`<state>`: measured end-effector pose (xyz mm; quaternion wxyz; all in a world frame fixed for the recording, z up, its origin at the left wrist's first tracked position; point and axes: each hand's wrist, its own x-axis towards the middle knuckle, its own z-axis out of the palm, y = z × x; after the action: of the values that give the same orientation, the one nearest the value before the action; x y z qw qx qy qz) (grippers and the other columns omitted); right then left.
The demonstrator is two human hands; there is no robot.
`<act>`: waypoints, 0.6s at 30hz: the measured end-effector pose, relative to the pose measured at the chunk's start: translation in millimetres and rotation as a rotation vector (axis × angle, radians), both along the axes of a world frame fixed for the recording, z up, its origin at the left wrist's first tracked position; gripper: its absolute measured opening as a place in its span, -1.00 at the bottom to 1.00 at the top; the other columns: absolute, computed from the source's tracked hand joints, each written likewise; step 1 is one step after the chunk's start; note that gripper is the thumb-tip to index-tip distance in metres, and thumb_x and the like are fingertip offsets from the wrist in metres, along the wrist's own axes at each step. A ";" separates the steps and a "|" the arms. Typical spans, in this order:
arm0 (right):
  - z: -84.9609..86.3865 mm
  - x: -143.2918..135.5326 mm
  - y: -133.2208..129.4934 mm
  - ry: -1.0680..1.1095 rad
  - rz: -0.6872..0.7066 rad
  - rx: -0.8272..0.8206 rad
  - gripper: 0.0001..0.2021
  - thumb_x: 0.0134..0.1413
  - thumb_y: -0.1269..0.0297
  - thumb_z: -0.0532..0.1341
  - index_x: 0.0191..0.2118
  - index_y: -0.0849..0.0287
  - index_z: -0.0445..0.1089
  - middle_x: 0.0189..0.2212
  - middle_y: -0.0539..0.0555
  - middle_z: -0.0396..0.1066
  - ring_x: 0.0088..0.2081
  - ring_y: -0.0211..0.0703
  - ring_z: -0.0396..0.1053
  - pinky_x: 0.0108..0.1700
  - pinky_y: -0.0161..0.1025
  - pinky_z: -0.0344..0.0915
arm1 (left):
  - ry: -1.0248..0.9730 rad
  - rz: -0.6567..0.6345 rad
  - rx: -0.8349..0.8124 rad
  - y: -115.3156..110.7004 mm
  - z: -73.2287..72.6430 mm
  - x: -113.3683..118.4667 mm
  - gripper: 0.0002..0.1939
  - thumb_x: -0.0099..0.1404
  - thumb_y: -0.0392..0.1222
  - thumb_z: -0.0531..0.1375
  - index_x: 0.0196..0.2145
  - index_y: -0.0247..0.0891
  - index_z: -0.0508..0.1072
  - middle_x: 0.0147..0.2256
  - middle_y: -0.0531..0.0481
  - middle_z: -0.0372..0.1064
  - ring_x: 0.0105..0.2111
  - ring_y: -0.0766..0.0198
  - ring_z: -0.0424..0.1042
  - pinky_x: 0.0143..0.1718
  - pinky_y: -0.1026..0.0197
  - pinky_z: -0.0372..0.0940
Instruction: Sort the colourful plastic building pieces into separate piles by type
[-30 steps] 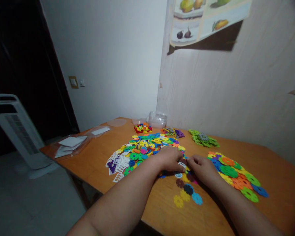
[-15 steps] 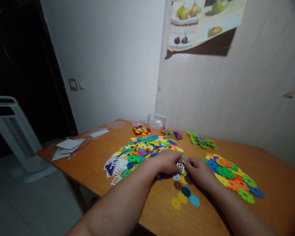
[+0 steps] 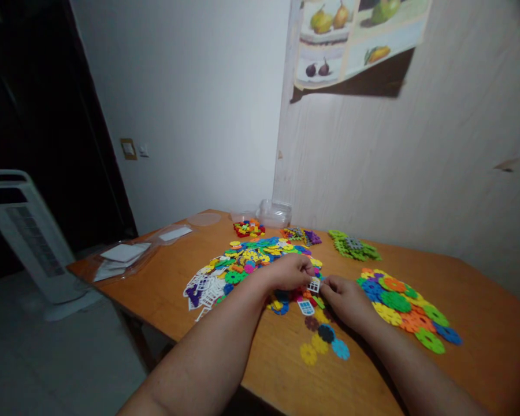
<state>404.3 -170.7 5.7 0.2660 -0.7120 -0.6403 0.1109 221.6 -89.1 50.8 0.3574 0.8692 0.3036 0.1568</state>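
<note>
Between my two hands is a small white plastic window-shaped piece (image 3: 314, 285) with a grid of openings. My left hand (image 3: 291, 273) is closed in a pinch at its upper edge. The fingertips of my right hand (image 3: 344, 297) are pressed together at its right side. Just below, a second white window piece (image 3: 306, 307) shows blue through its grid. Nearer the front edge lie several loose flower-shaped discs, among them a black disc (image 3: 326, 333), a light blue disc (image 3: 341, 349) and a yellow disc (image 3: 308, 353). My left forearm hides part of the mixed pile (image 3: 251, 260).
White window pieces (image 3: 210, 292) lie at the pile's left end. Larger colourful discs (image 3: 409, 309) are heaped at right. Behind are green interlocking pieces (image 3: 354, 247), small bricks (image 3: 248, 227) and a clear plastic container (image 3: 275, 214). Plastic bags (image 3: 123, 257) lie on the wooden table (image 3: 481, 294).
My left hand has shifted slightly up and left. The white window piece between my hands now shows more fully, and the lower one is less covered.
</note>
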 end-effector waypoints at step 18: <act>-13.9 -3.8 7.8 0.291 0.058 0.163 -0.71 0.11 0.20 0.11 -0.23 0.10 0.58 -0.39 0.01 0.57 -0.32 -0.06 0.48 -0.28 -0.22 0.27 | -0.174 0.197 0.109 12.4 -1.6 -4.7 -0.83 0.14 -0.38 0.13 -0.29 -0.30 0.46 -0.42 0.08 0.39 -0.40 0.31 0.35 -0.41 0.33 0.18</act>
<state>400.5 -162.8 -8.3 0.4096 -0.6455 -0.6223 0.1682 216.9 -76.7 49.2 0.3175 0.8364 0.3465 0.2820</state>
